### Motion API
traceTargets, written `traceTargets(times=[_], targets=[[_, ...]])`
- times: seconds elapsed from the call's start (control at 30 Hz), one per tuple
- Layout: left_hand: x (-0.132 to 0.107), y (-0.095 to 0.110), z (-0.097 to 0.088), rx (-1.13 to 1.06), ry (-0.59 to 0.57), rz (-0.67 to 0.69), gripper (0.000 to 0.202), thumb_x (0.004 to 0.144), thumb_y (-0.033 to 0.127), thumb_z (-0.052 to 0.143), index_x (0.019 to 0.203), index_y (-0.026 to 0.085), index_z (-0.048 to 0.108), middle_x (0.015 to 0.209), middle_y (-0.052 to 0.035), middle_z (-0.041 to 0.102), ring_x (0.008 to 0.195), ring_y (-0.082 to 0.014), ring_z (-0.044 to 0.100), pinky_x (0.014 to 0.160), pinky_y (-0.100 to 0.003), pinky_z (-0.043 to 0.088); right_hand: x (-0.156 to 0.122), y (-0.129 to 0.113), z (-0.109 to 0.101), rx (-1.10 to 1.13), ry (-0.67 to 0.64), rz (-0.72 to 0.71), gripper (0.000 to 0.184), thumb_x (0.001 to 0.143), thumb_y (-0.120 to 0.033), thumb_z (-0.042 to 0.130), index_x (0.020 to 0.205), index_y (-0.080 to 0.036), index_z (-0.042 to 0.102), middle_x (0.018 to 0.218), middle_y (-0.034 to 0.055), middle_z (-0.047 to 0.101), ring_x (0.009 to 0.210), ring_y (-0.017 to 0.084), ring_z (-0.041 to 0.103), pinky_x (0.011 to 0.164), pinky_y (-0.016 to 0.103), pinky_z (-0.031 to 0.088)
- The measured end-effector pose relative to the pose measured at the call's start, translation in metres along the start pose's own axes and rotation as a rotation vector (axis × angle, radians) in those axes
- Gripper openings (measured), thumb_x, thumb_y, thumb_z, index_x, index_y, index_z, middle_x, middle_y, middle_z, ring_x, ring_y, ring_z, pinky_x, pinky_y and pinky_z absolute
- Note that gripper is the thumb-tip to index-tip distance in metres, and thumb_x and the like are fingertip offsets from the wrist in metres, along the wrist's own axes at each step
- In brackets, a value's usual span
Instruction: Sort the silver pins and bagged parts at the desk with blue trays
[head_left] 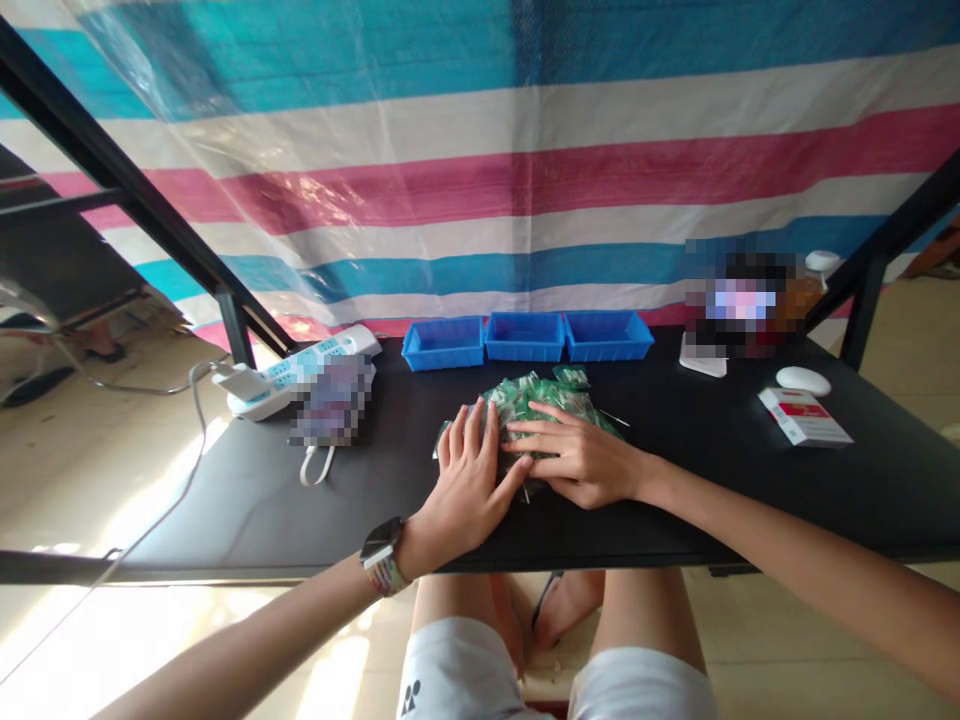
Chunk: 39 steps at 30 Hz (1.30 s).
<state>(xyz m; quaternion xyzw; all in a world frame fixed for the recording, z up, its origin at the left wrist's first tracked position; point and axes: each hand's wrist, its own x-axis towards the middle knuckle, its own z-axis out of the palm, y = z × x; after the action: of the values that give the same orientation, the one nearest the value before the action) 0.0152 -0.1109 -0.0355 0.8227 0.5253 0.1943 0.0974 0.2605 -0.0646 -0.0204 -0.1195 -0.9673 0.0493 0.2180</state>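
Observation:
A heap of small green packets (551, 398) lies in the middle of a black table (247, 500). My left hand (469, 480) rests flat on the near left side of the heap, fingers stretched out and together. My right hand (574, 455) lies on the heap from the right, fingers extended over the packets and touching the left hand's fingertips. Neither hand grips a packet as far as I can see. A watch with a patterned strap (382, 555) is on my left wrist.
Three blue plastic bins (525, 338) stand in a row behind the heap. A white power strip (300, 372) with cable sits at the back left, a white and red box (804, 415) and white mouse (802, 380) at right. A striped tarp hangs behind.

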Motion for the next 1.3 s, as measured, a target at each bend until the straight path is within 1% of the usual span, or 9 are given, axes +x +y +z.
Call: traceTargets(times=[0.1,0.3,0.47,0.57,0.67,0.77,0.93,1.07,1.3], targets=[[0.000,0.000,-0.001,0.013,-0.027,0.000,0.083,0.110,0.063,0.036,0.174,0.024,0.004,0.179,-0.0202,0.016,0.166,-0.0433,0.012,0.128,-0.069,0.021,-0.001,-0.009,-0.003,0.014,0.020,0.051,0.043,0.092,-0.006,0.057,0.127,-0.022,0.076,0.152,0.0094,0.066,0.157,0.031,0.042,0.130,0.067,0.027],[0.001,-0.019,-0.024,0.045,-0.057,0.123,0.085,0.107,0.066,0.043,0.175,0.032,0.006,0.181,-0.0129,0.014,0.167,-0.0439,0.008,0.129,-0.068,0.020,-0.012,-0.024,-0.007,0.074,0.226,0.226,0.041,0.098,-0.011,0.055,0.133,-0.025,0.073,0.147,0.0077,0.069,0.148,0.027,0.054,0.127,0.059,0.040],[0.013,-0.047,-0.049,0.083,-0.208,0.388,0.104,0.093,0.080,0.057,0.174,0.035,0.009,0.182,-0.0105,0.014,0.166,-0.0466,0.009,0.131,-0.069,0.018,-0.032,0.003,-0.008,0.001,0.357,0.595,0.045,0.104,-0.034,0.057,0.148,-0.025,0.063,0.155,0.0111,0.062,0.151,0.032,0.050,0.126,0.059,0.042],[0.022,-0.053,-0.054,0.104,-0.242,0.480,0.106,0.085,0.085,0.063,0.172,0.041,0.021,0.182,-0.0071,0.014,0.165,-0.0497,0.010,0.129,-0.072,0.017,-0.041,0.022,-0.005,-0.039,0.322,0.758,0.057,0.106,-0.049,0.053,0.157,-0.024,0.054,0.163,0.0141,0.052,0.157,0.035,0.043,0.129,0.061,0.036],[0.030,-0.046,-0.048,0.100,-0.238,0.495,0.101,0.085,0.083,0.066,0.170,0.045,0.028,0.182,-0.0050,0.015,0.164,-0.0501,0.012,0.129,-0.074,0.018,-0.042,0.032,0.003,-0.016,0.247,0.859,0.066,0.107,-0.057,0.047,0.162,-0.020,0.048,0.169,0.0186,0.044,0.160,0.037,0.037,0.129,0.065,0.032],[0.036,-0.034,-0.037,0.080,-0.217,0.476,0.099,0.086,0.080,0.068,0.169,0.044,0.030,0.181,-0.0059,0.018,0.164,-0.0494,0.015,0.129,-0.072,0.018,-0.039,0.031,0.011,0.018,0.195,0.852,0.065,0.108,-0.057,0.046,0.164,-0.024,0.044,0.170,0.0178,0.042,0.160,0.037,0.036,0.129,0.066,0.030],[0.038,-0.019,-0.022,0.064,-0.157,0.384,0.103,0.090,0.078,0.065,0.173,0.035,0.022,0.180,-0.0113,0.020,0.164,-0.0487,0.014,0.130,-0.073,0.015,-0.030,0.021,0.016,0.065,0.217,0.780,0.060,0.109,-0.051,0.047,0.163,-0.025,0.046,0.168,0.0166,0.045,0.159,0.033,0.039,0.129,0.060,0.035],[0.032,-0.008,-0.014,0.066,-0.155,0.311,0.098,0.092,0.078,0.063,0.171,0.031,0.029,0.180,-0.0142,0.019,0.165,-0.0477,0.012,0.130,-0.072,0.017,-0.024,0.015,0.018,0.077,0.193,0.757,0.058,0.112,-0.046,0.039,0.165,-0.022,0.043,0.173,0.0179,0.038,0.163,0.032,0.031,0.131,0.061,0.031],[0.024,0.004,-0.003,0.038,-0.068,0.224,0.094,0.092,0.073,0.068,0.169,0.032,0.033,0.178,-0.0164,0.020,0.165,-0.0462,0.013,0.129,-0.073,0.019,-0.024,0.017,0.018,0.160,0.221,0.773,0.061,0.110,-0.045,0.046,0.167,-0.025,0.040,0.176,0.0154,0.032,0.165,0.032,0.026,0.132,0.062,0.027]])
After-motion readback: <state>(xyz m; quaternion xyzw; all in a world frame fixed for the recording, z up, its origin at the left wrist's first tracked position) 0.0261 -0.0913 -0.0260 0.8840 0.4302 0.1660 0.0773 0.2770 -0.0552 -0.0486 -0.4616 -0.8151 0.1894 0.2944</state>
